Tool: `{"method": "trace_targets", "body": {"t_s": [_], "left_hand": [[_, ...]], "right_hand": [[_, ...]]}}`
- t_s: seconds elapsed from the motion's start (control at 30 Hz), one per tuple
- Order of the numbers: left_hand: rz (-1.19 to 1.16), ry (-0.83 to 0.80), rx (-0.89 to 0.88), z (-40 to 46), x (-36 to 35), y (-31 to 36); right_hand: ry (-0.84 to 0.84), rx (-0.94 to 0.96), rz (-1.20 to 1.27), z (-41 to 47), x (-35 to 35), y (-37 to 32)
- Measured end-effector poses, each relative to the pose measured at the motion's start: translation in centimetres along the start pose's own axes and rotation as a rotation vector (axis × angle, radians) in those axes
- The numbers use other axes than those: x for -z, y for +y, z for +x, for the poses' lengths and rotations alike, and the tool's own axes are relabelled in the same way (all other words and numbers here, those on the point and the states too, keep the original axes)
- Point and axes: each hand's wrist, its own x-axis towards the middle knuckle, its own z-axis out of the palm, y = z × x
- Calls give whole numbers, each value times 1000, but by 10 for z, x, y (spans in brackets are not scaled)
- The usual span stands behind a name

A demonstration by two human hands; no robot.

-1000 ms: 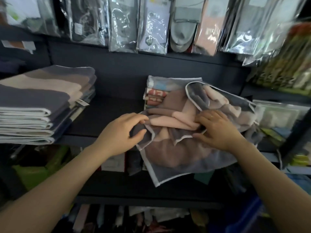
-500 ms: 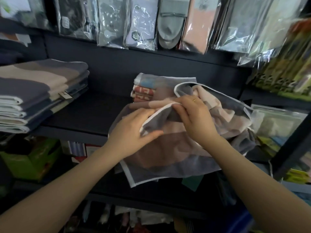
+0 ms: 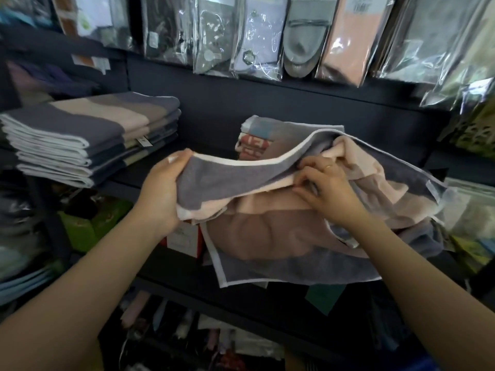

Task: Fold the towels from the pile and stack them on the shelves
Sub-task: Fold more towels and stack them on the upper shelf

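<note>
Fingers (image 3: 308,180) pinch towel (image 3: 241,178) edge (white-bordered) — left hand (image 3: 160,194) grips corner

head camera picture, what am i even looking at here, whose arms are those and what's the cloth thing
There is no machine here. The camera sits on a person's head and looks forward and down, so the two bare arms reaching in from the bottom are that person's own.

The left hand grips one end of a striped towel, grey, pink and brown with a white border. The right hand pinches its edge further along. The towel is crumpled, not yet folded, and hangs over the front of a dark shelf.

On that shelf, to the left, lies a stack of folded towels. A smaller folded pile sits behind the held towel. Packaged goods hang above.
</note>
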Motion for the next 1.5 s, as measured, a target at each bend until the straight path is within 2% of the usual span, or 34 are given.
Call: {"method": "trace_targets", "body": {"t_s": [0.1, 0.17, 0.27, 0.37, 0.5, 0.57, 0.63, 0.73, 0.83, 0.93, 1.0, 1.1, 1.2, 1.3, 1.43, 1.5], "left_hand": [[140, -91, 155, -3, 18, -4], [399, -252, 163, -6, 26, -7], [728, -421, -19, -8, 35, -5], [849, -433, -153, -7, 39, -6], [936, -460, -185, -2, 37, -12], [939, -436, -203, 0, 34, -13], [938, -405, -247, 2, 26, -9], [936, -391, -391, 2, 4, -1], [937, -434, -561, -1, -19, 1], [869, -415, -653, -2, -27, -4], [921, -421, -668, 1, -28, -9], [985, -467, -615, 5, -27, -21], [831, -395, -545, 5, -24, -24], [641, -297, -422, 5, -18, -20], [433, -243, -267, -2, 2, -9], [478, -194, -252, -6, 22, 1]], "right_hand": [[-52, -13, 29, 2, -6, -7], [-45, -72, 122, 8, -6, -19], [-42, -32, 1, 21, -6, -32], [-54, 36, -276, 30, -12, -30], [-78, -208, -381, 22, -14, -11], [-27, -281, -334, 19, -10, -8], [27, -261, -268, 26, -6, -18], [97, -152, -148, 46, -2, -49], [78, 10, -6, 55, -3, -78], [39, -44, 175, 47, 0, -89], [46, -79, 214, 36, 4, -84], [14, -129, 109, 15, 10, -63], [-53, -164, -15, -15, 10, -42], [-27, -165, -137, -42, 5, -34], [-35, -205, -30, -36, -2, -62], [-29, -200, 27, -19, -6, -88]]}}
